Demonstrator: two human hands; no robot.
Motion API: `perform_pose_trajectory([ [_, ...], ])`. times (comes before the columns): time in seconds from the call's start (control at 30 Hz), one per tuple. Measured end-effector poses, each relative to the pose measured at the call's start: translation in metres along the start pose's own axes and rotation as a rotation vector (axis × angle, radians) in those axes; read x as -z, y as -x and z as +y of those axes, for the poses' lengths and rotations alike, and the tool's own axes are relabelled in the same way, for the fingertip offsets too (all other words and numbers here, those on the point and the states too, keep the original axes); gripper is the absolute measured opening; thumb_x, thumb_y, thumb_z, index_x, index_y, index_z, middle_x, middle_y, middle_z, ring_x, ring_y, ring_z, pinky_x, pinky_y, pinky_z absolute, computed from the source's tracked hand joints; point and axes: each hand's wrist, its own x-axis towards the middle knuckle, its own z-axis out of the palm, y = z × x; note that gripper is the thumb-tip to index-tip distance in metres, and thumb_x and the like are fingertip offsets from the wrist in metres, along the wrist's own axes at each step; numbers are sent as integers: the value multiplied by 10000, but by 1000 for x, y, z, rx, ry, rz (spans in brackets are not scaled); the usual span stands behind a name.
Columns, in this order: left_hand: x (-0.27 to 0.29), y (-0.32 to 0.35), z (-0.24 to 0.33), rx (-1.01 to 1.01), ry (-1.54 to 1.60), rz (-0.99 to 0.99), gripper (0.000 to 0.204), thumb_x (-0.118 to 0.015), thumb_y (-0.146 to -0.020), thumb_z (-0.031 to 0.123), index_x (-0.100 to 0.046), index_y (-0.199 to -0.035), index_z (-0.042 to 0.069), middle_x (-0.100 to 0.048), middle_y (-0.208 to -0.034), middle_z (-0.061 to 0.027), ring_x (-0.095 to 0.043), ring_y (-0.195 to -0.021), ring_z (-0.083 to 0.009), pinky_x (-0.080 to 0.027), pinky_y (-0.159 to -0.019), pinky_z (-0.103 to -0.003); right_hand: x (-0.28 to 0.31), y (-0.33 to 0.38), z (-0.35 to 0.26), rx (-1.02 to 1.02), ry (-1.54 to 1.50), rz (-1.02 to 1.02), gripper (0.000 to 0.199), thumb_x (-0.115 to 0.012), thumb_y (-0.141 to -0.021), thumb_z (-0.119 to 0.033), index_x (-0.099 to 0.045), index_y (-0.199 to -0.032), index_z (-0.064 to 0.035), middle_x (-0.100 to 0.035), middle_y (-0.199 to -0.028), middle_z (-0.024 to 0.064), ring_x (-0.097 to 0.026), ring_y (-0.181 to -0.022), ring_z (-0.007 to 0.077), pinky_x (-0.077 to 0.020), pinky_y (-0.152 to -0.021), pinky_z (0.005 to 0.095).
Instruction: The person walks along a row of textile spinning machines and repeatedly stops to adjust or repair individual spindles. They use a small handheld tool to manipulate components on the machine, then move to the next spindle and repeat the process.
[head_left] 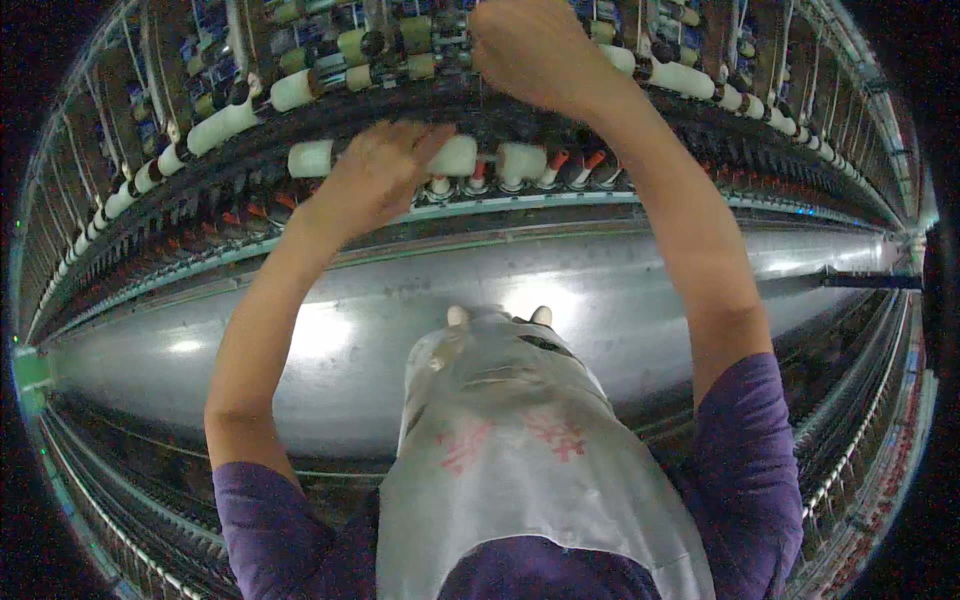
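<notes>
My left hand (378, 172) is closed around the middle of a white roller (311, 158). Pale sections of it stick out on both sides of the fingers, in front of the machine and over the red-tipped spindles (479, 174). Farther up and to the right, my right hand (530, 50) reaches into the machine beside small olive-green rollers (421, 66). Its fingers are blurred and partly cut off by the top edge, so their grip is hidden.
More white rollers (222, 128) run along the machine on both sides, with a break in the row between my arms. Threads and guide rods rise above. A shiny grey floor (420, 290) lies below, and another machine row (850, 440) stands behind me.
</notes>
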Motion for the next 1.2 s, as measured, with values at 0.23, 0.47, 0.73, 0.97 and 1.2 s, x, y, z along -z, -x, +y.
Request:
perform_pose_trajectory([
  [0.23, 0, -80, -31, -11, -298, 401, 564, -603, -645, -2, -499, -1195, 60, -586, -976, -116, -573, -905, -281, -441, -808, -393, 52, 154, -80, -519, -482, -25, 53, -585, -692, -77, -584, -658, -37, -583, -712, 141, -552, -794, 313, -425, -813, 473],
  [0.47, -35, -102, -29, 134, -380, 521, 557, -567, -670, 7, -509, -1215, 105, -591, -1041, -99, -568, -929, -257, -411, -851, -396, 21, 520, -240, -1142, -447, -1290, 137, -570, -731, -184, -628, -769, -67, -589, -710, 159, -581, -740, 360, -468, -681, 454],
  [0.73, -104, -81, 31, 265, -261, 658, 481, -516, -918, 263, -401, -1322, 29, -348, -1355, -227, -339, -1240, -381, -255, -1017, -488, 105, 683, -417, -2171, -469, -1120, 170, -615, -686, -202, -633, -632, -42, -656, -748, 133, -645, -752, 281, -517, -656, 400],
  [0.97, -220, -106, 230, 131, 244, -536, 257, -514, -877, 156, -562, -1078, 1, -590, -1037, -161, -561, -931, -365, -449, -845, -398, 72, 697, -321, -2022, -607, -938, 187, -588, -696, -182, -674, -795, -49, -640, -865, 189, -610, -828, 371, -500, -745, 423],
  [1.2, -238, -248, 388, -131, 743, -512, 367, -540, -869, 221, -550, -1169, 10, -572, -1163, -189, -539, -1082, -326, -417, -920, -397, 112, 748, -161, -1775, -400, -710, 185, -580, -755, -208, -636, -729, -34, -637, -804, 183, -611, -790, 353, -496, -711, 440],
])
